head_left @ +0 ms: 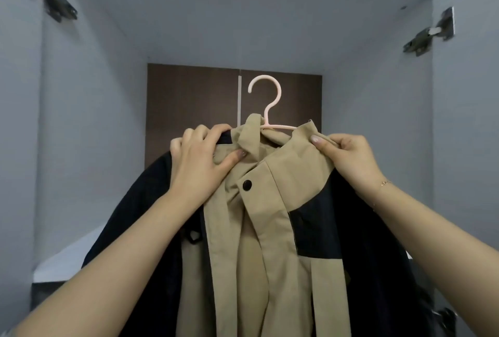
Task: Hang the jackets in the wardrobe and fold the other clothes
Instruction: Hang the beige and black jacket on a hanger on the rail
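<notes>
Hands first, nearest me: my left hand (201, 159) grips the shoulder of the beige-and-black cotton jacket (270, 228) at ten o'clock, my right hand (348, 155) pinches its collar at two o'clock. Beyond, the pink plastic hanger (266, 99) rises at twelve o'clock inside the grey wardrobe (270, 26).
</notes>
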`<control>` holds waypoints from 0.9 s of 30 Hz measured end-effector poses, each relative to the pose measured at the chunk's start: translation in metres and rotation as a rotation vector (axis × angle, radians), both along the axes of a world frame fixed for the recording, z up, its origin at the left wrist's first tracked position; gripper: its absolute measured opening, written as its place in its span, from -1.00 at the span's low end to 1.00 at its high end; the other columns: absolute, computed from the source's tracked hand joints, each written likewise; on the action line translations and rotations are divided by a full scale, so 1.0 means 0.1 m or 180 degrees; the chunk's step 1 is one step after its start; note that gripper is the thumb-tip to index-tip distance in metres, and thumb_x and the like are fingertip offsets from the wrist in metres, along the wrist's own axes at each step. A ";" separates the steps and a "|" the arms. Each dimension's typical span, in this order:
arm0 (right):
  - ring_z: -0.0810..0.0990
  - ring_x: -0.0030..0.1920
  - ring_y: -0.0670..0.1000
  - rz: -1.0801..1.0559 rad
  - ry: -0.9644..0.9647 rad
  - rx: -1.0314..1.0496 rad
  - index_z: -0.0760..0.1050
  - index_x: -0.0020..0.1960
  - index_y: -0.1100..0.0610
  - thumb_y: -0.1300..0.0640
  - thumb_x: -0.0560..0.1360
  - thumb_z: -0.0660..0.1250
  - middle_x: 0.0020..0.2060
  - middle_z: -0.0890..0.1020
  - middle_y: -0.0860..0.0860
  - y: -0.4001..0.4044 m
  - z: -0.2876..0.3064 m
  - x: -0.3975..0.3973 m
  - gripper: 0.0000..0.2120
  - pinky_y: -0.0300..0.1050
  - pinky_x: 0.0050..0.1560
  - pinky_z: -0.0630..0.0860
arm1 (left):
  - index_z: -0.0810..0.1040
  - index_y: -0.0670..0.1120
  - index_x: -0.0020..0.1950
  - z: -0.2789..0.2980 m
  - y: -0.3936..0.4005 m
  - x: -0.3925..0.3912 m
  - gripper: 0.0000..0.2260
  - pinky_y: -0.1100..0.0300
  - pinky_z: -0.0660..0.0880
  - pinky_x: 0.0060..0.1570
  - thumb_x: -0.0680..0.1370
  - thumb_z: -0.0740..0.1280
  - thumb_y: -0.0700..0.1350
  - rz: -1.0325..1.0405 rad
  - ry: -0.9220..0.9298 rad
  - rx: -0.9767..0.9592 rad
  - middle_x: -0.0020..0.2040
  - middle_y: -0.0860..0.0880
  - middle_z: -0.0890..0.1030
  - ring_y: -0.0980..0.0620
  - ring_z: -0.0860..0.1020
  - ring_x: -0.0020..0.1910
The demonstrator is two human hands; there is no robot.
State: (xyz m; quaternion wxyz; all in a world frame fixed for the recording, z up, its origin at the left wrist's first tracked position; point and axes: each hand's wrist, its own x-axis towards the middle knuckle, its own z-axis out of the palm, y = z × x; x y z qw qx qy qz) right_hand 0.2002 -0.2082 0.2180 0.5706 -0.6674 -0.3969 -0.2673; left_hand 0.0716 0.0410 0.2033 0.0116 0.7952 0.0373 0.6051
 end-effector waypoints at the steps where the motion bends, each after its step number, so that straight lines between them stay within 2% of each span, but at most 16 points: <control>1: 0.27 -0.30 0.05 0.0049 -0.0021 -0.0010 0.38 -0.22 0.43 -0.34 0.37 0.36 -0.37 0.35 0.09 0.08 0.09 0.17 -0.25 -0.02 -0.19 0.19 | 0.44 0.16 0.28 0.09 0.07 0.15 -0.60 0.17 0.05 -0.02 0.51 0.25 0.30 0.0014 0.0007 -0.0008 -0.04 0.11 0.40 0.00 0.39 0.05; 3: 0.31 -0.30 0.03 0.0110 0.0005 -0.0067 0.43 -0.21 0.42 -0.27 0.41 0.39 -0.37 0.38 0.09 0.26 0.24 0.53 -0.32 -0.03 -0.19 0.23 | 0.45 0.17 0.28 0.25 0.24 0.46 -0.58 0.16 0.04 -0.04 0.50 0.23 0.32 0.0103 0.0047 -0.0011 -0.06 0.11 0.40 0.00 0.39 0.05; 5: 0.32 -0.32 0.02 0.0136 0.0081 -0.0077 0.46 -0.32 0.31 -0.20 0.44 0.40 -0.40 0.40 0.07 0.46 0.34 0.91 -0.45 -0.02 -0.20 0.25 | 0.46 0.17 0.27 0.38 0.41 0.78 -0.56 0.14 0.06 -0.04 0.49 0.21 0.34 0.0201 0.0068 0.0017 -0.06 0.10 0.41 0.00 0.39 0.05; 8: 0.37 -0.34 0.02 0.0112 0.0177 -0.0118 0.45 -0.40 0.21 -0.27 0.38 0.35 -0.44 0.45 0.04 0.74 0.48 1.46 -0.47 -0.02 -0.21 0.31 | 0.45 0.17 0.29 0.61 0.66 1.30 -0.51 0.10 0.12 -0.02 0.47 0.13 0.38 0.0304 0.0227 0.0014 -0.02 0.07 0.45 0.00 0.39 0.07; 12: 0.45 -0.40 -0.08 -0.0452 0.0054 -0.0287 0.53 -0.37 0.07 -0.19 0.49 0.33 -0.50 0.52 -0.11 1.07 0.50 2.20 -0.60 -0.11 -0.31 0.29 | 0.45 0.18 0.28 0.75 1.00 2.05 -0.49 0.08 0.16 0.02 0.45 0.10 0.38 0.0263 0.0618 -0.0184 -0.01 0.08 0.45 0.01 0.40 0.10; 16: 0.52 -0.35 -0.07 -0.0699 0.0151 -0.0894 0.53 -0.34 0.07 -0.11 0.54 0.31 -0.44 0.55 -0.10 1.40 0.07 2.78 -0.63 -0.13 -0.37 0.32 | 0.46 0.17 0.28 0.38 1.38 2.74 -0.65 0.08 0.15 -0.01 0.53 0.22 0.24 0.0261 0.1215 -0.0444 0.04 0.07 0.52 -0.01 0.44 0.14; 18: 0.52 -0.34 -0.10 -0.0745 0.0290 -0.1265 0.48 -0.39 0.00 -0.08 0.55 0.29 -0.45 0.53 -0.13 1.53 -0.28 2.99 -0.65 -0.15 -0.38 0.31 | 0.46 0.17 0.28 0.01 1.54 2.97 -0.68 0.08 0.15 0.00 0.56 0.21 0.20 0.0297 0.1635 -0.0706 0.12 0.06 0.56 -0.01 0.45 0.19; 22: 0.54 -0.28 0.00 -0.0746 0.0411 -0.2050 0.43 -0.38 0.03 0.04 0.54 0.24 -0.42 0.52 -0.08 1.70 -0.94 3.24 -0.68 -0.14 -0.37 0.32 | 0.46 0.15 0.30 -0.65 1.72 3.20 -0.68 0.06 0.20 0.12 0.60 0.17 0.21 0.0235 0.2541 -0.1082 0.22 0.07 0.58 0.01 0.45 0.27; 25: 0.53 -0.03 0.03 -0.0666 0.0525 -0.2233 0.50 -0.13 0.08 0.15 0.50 0.30 -0.13 0.55 -0.02 1.71 -1.08 3.27 -0.96 -0.09 -0.11 0.46 | 0.46 0.12 0.34 -0.83 1.72 3.21 -0.70 0.06 0.21 0.25 0.64 0.17 0.12 0.0263 0.2878 -0.1242 0.30 0.04 0.55 -0.02 0.44 0.32; 27: 0.41 0.12 0.02 -0.0493 0.0394 -0.1827 0.46 -0.01 0.08 0.31 0.42 0.36 0.03 0.46 0.00 1.71 -1.05 3.23 -0.79 -0.06 0.09 0.42 | 0.52 0.06 0.30 -0.88 1.72 3.21 -0.74 0.04 0.29 0.31 0.64 0.21 0.05 0.0130 0.2866 -0.1452 0.29 0.00 0.56 -0.04 0.46 0.29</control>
